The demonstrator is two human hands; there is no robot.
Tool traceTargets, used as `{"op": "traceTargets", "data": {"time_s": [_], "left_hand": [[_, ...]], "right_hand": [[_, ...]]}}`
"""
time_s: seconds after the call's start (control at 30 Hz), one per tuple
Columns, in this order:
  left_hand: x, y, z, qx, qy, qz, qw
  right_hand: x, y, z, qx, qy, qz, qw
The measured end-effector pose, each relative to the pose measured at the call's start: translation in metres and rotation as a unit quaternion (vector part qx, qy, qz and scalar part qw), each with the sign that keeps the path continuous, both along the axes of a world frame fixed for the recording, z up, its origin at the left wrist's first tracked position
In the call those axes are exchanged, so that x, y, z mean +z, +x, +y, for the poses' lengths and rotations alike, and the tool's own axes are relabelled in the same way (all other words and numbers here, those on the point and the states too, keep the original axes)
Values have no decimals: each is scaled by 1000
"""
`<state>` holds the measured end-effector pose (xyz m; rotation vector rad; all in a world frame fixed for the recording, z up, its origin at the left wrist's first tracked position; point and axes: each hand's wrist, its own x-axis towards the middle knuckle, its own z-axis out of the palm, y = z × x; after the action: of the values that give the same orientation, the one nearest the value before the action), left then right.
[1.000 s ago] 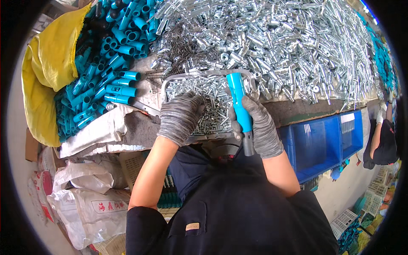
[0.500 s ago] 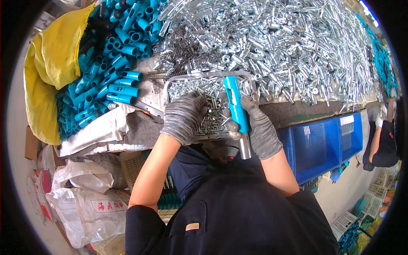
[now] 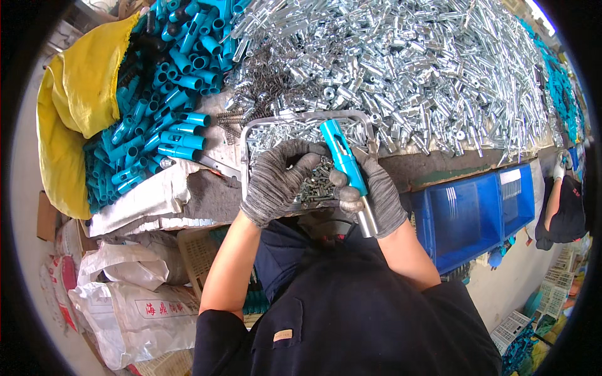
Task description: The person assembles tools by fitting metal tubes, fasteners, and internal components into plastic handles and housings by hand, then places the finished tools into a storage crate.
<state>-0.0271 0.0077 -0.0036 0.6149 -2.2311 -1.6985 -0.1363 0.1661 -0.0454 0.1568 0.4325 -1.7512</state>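
In the grip of my right hand (image 3: 384, 197), gloved in grey knit, is a blue slotted tube (image 3: 345, 160) with a shiny metal end (image 3: 367, 220). It tilts, its slotted end pointing away from me and the metal end toward my body. My left hand (image 3: 279, 178), in a matching glove, is closed with thumb and fingertips together close beside the slot; whatever they pinch is hidden. Beneath both hands lies a metal-rimmed tray (image 3: 304, 116) of small pins and fittings (image 3: 315, 187).
Blue tubes (image 3: 182, 139) spill from a yellow sack (image 3: 81, 94) at left. Dark springs (image 3: 266, 78) and a wide heap of silver metal parts (image 3: 407, 69) cover the far bench. Blue bins (image 3: 464, 219) stand at right, white sacks (image 3: 135, 313) lower left. Another person (image 3: 564, 207) is at far right.
My left hand has risen from the small parts in the tray toward the tube's slot. The tube in my right hand has tilted more, its upper end shifting left.
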Motion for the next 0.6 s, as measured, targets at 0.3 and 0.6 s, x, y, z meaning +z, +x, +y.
{"op": "traceTargets", "data": {"time_s": [0.3,0.6], "left_hand": [[11,-17,11,-14,163,18,986],[18,-23,6,-101,331,-9,938]], "right_hand": [[1,-13,9,59,-60,54,995],[26,19,-8,39,-272,-152,949]]}}
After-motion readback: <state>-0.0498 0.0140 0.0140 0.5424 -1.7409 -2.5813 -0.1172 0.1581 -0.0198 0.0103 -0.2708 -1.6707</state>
